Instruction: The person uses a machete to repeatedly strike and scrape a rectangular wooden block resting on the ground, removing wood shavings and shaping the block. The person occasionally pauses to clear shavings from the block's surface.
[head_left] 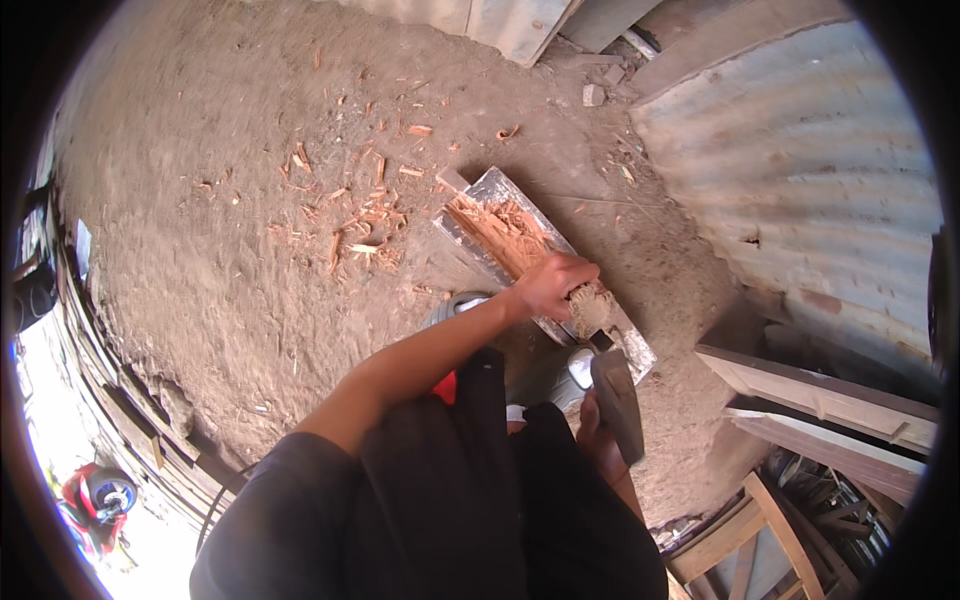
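My left hand (553, 284) is closed around the wooden handle of a chisel, whose round top end (591, 308) is frayed and splayed. The blade is hidden beneath my hand. Below it lies a reddish-brown length of wood (500, 240), hollowed along its top and littered with shavings. It rests on a board with worn white paint (632, 345), which slants across the ground in front of me. Lower and to the right, my right hand (596, 432) grips a dark wooden mallet (618, 403), partly hiding it. The mallet is apart from the chisel's top.
Wood chips (365, 230) are scattered over the dirt floor (220, 130) on the left. Corrugated metal sheeting (800, 150) stands at the right. Wooden panels (830, 395) and a wooden frame (740, 535) lie at the lower right. My shoes (582, 368) are close to the board.
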